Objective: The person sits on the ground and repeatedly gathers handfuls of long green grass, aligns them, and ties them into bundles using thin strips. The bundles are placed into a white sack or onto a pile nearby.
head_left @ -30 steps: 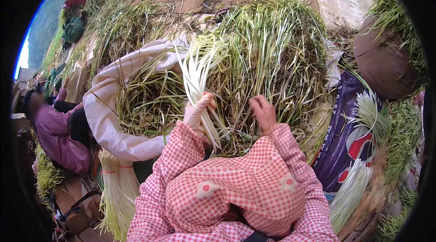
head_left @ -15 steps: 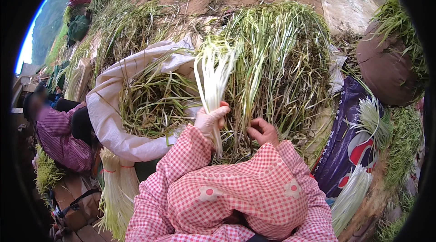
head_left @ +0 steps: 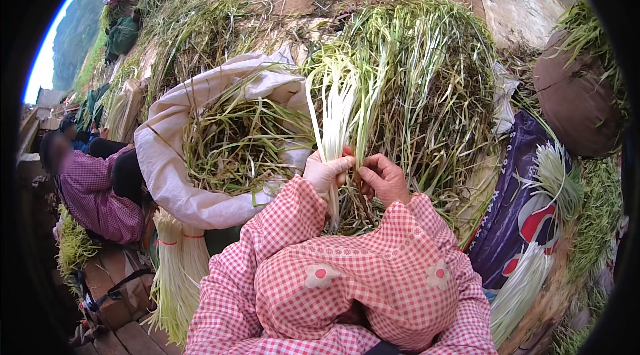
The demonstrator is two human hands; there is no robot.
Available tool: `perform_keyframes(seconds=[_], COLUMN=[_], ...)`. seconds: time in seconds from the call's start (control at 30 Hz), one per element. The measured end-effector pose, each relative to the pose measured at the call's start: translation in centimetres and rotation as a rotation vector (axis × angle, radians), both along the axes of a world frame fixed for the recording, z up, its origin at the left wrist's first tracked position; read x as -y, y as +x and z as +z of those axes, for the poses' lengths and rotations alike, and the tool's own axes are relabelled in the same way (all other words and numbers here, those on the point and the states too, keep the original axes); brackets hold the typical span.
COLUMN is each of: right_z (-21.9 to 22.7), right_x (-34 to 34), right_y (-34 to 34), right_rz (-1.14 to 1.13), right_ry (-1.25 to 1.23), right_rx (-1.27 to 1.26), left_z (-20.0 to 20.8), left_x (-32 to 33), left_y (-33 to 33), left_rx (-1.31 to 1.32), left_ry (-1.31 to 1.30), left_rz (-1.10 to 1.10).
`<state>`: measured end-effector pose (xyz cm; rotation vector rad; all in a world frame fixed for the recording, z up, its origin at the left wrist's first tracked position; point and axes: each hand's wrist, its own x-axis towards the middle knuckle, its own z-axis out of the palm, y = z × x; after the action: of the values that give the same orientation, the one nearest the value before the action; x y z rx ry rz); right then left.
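Observation:
My left hand [head_left: 328,174] is closed round a bunch of pale, white-stemmed garlic chives [head_left: 339,115], their tops fanning away from me and the lower ends hanging below the fist. Right beside it, my right hand [head_left: 385,180] pinches the lower part of some yellow-green chives [head_left: 368,98], with thumb and fingertips together; brownish bits show below. Both hands nearly touch. Just beyond them lies a large heap of uncleaned chives [head_left: 433,88], green and white mixed with dry brown leaves. How many stems the right fingers hold is hidden.
An open white sack [head_left: 163,168] full of leaf scraps [head_left: 233,148] stands left of my hands. Banded chive bundles [head_left: 175,268] are at lower left, near a seated person [head_left: 100,195]. A purple printed sack [head_left: 510,188] and loose white bundles [head_left: 523,292] lie at right.
My right hand has moved up and left to my left hand, and its fingers now pinch chives there. The view has shifted slightly, and the held bunch appears farther right.

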<state>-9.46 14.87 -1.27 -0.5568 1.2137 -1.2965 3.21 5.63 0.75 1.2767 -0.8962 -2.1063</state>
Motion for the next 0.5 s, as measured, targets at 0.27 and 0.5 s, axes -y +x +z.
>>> perform_keyframes(seconds=[0.27, 0.5], right_z=[-3.6, -4.6], right_x=[-0.9, -5.0], right_y=[0.0, -2.9], right_rz=[-0.028, 0.375], right_ry=[0.019, 0.398], right_rx=[-0.059, -0.484], left_z=[0.0, -0.6], left_x=[0.3, 0.8], left_y=[0.4, 1.0], left_rx=[-0.065, -0.236], left_ry=[0.058, 0.09], left_rz=[0.114, 0.076])
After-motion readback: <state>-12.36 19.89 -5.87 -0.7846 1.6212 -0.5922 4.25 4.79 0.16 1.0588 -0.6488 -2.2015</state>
